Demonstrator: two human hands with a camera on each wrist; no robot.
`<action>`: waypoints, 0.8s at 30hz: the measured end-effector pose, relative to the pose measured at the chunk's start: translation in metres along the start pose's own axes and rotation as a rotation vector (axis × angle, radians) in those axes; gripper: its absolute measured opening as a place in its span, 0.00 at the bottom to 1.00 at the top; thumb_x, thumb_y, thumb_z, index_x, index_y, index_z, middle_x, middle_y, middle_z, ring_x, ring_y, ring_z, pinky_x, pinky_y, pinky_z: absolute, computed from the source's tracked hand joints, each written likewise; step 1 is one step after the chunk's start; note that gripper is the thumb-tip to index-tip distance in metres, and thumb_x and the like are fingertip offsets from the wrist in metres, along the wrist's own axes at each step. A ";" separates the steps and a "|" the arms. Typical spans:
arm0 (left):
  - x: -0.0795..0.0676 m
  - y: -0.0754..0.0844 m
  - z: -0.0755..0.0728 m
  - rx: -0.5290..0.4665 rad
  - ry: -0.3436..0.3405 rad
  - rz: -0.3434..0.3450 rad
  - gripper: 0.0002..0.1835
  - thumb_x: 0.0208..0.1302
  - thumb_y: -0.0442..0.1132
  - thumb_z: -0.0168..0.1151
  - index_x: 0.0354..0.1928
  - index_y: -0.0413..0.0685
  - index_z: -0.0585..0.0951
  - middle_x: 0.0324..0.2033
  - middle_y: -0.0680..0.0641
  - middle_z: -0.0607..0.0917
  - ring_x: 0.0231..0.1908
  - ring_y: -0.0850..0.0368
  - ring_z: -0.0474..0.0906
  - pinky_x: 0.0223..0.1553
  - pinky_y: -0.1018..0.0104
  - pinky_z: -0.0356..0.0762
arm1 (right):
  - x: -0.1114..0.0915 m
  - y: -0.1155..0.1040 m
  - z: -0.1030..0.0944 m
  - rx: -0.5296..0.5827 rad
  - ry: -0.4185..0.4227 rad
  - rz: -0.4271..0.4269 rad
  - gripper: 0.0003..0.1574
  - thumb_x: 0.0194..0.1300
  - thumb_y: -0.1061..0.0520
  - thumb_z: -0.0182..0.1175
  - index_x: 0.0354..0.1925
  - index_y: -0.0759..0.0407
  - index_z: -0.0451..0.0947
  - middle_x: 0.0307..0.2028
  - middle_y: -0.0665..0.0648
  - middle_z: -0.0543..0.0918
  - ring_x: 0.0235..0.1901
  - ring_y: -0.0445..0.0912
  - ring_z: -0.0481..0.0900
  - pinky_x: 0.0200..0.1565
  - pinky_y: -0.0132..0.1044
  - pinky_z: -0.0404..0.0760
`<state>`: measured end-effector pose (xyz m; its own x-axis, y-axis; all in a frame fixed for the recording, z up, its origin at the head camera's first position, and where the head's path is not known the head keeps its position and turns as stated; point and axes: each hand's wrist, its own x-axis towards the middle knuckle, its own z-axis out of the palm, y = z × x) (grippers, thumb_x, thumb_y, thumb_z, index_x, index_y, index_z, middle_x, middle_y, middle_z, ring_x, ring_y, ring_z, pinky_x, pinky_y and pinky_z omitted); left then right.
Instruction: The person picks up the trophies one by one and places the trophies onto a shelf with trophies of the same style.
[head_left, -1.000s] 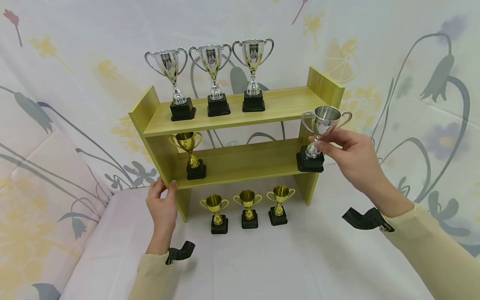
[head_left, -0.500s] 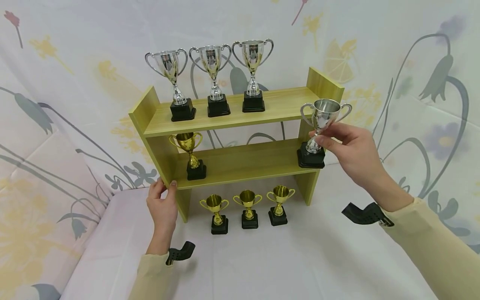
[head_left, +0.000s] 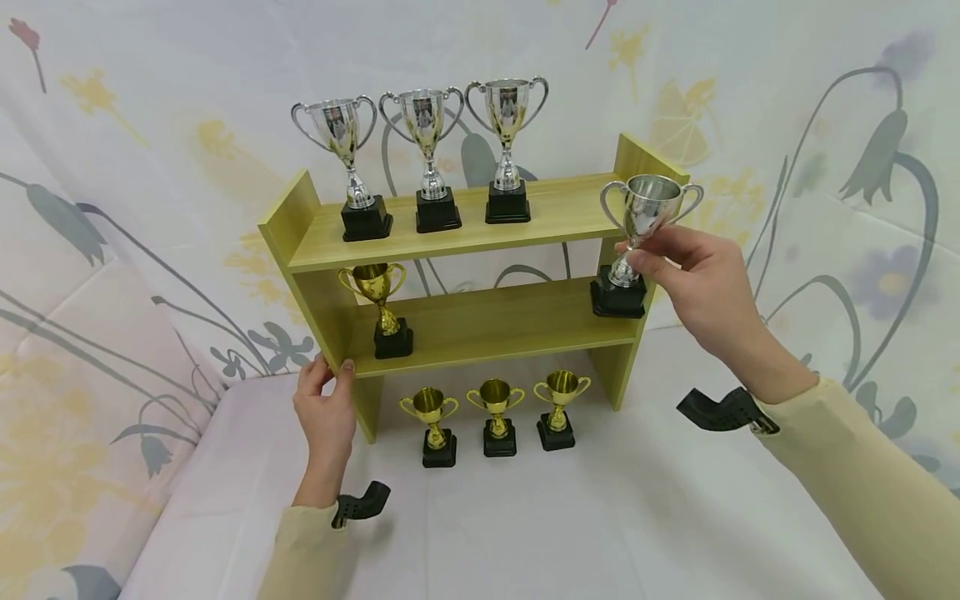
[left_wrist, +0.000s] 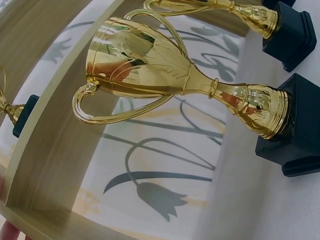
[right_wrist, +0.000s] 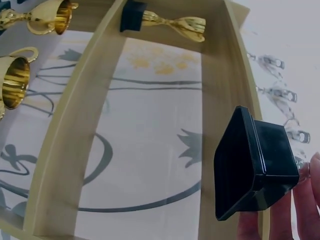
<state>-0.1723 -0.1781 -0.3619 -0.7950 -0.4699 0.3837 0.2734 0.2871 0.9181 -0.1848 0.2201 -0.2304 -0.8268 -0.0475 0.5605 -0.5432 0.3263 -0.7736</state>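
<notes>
My right hand [head_left: 701,279] pinches the stem of a silver trophy cup [head_left: 651,204] with two handles. The trophy is held upright in front of the shelf's right end, its black base [right_wrist: 260,162] overlapping the middle board in the head view. My left hand [head_left: 327,417] grips the lower left side panel of the wooden shelf [head_left: 480,325], with the thumb at the front edge. On the middle board, at the left, stands a gold trophy [head_left: 386,321]. Three silver trophies [head_left: 431,154] stand in a row on the top board.
Three smaller-looking gold trophies [head_left: 497,408] stand on the white cloth [head_left: 525,525] in front of the shelf. One gold trophy [left_wrist: 145,57] looms close in the left wrist view. A flower-patterned backdrop [head_left: 187,183] hangs behind.
My right hand has risen with the silver trophy, lifting its base from the middle board's front edge to above it. The left hand stays on the shelf's side panel.
</notes>
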 end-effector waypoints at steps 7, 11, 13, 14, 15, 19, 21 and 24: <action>-0.001 0.001 0.000 -0.017 0.009 0.007 0.18 0.70 0.29 0.57 0.60 0.34 0.79 0.45 0.41 0.77 0.47 0.60 0.72 0.45 0.71 0.73 | 0.008 -0.005 0.000 0.003 0.014 -0.020 0.10 0.66 0.64 0.64 0.46 0.66 0.85 0.38 0.45 0.88 0.46 0.40 0.82 0.44 0.26 0.77; -0.001 0.001 0.000 -0.011 0.008 0.020 0.18 0.70 0.29 0.57 0.60 0.34 0.79 0.44 0.41 0.77 0.48 0.59 0.72 0.44 0.71 0.73 | 0.012 -0.010 -0.001 0.071 0.022 -0.028 0.09 0.65 0.66 0.65 0.44 0.65 0.85 0.37 0.46 0.89 0.45 0.39 0.83 0.45 0.26 0.77; 0.000 0.001 -0.001 -0.007 0.009 0.021 0.18 0.70 0.29 0.57 0.60 0.34 0.79 0.44 0.41 0.77 0.47 0.59 0.72 0.45 0.70 0.73 | 0.014 -0.012 -0.001 0.115 0.024 -0.031 0.08 0.64 0.67 0.65 0.42 0.64 0.86 0.37 0.47 0.89 0.45 0.39 0.84 0.46 0.25 0.77; 0.000 0.002 -0.001 -0.005 0.010 0.020 0.18 0.70 0.29 0.57 0.60 0.34 0.79 0.44 0.41 0.77 0.47 0.60 0.72 0.45 0.70 0.73 | 0.015 -0.012 -0.001 0.146 0.024 -0.031 0.07 0.64 0.67 0.65 0.42 0.65 0.86 0.37 0.49 0.89 0.44 0.39 0.84 0.46 0.25 0.77; 0.000 0.002 -0.001 -0.008 0.011 0.019 0.18 0.70 0.29 0.57 0.60 0.34 0.79 0.44 0.41 0.77 0.47 0.60 0.72 0.46 0.69 0.73 | 0.016 -0.013 -0.001 0.168 0.025 -0.033 0.07 0.64 0.68 0.65 0.41 0.65 0.86 0.37 0.49 0.89 0.44 0.39 0.85 0.46 0.25 0.78; 0.000 0.002 0.000 -0.022 0.009 0.015 0.18 0.69 0.28 0.57 0.60 0.34 0.79 0.44 0.42 0.77 0.46 0.61 0.72 0.47 0.65 0.73 | 0.018 -0.016 -0.002 0.203 0.036 -0.040 0.06 0.63 0.69 0.66 0.40 0.66 0.85 0.36 0.51 0.89 0.43 0.40 0.85 0.46 0.25 0.78; 0.001 0.001 0.001 -0.023 0.009 0.017 0.18 0.69 0.28 0.57 0.59 0.33 0.80 0.44 0.43 0.77 0.46 0.61 0.72 0.46 0.65 0.72 | 0.018 -0.016 -0.002 0.228 0.042 -0.043 0.07 0.62 0.70 0.66 0.41 0.67 0.85 0.36 0.51 0.89 0.42 0.40 0.86 0.46 0.26 0.78; 0.001 0.000 0.000 -0.021 0.019 0.023 0.17 0.69 0.28 0.57 0.58 0.33 0.80 0.43 0.44 0.77 0.45 0.62 0.72 0.45 0.67 0.72 | 0.020 -0.017 -0.002 0.276 0.044 -0.044 0.08 0.62 0.71 0.66 0.41 0.68 0.85 0.35 0.53 0.88 0.42 0.41 0.86 0.45 0.26 0.79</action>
<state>-0.1730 -0.1780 -0.3618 -0.7779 -0.4792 0.4065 0.3029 0.2808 0.9107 -0.1917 0.2158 -0.2060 -0.7978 -0.0133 0.6028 -0.6025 0.0549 -0.7962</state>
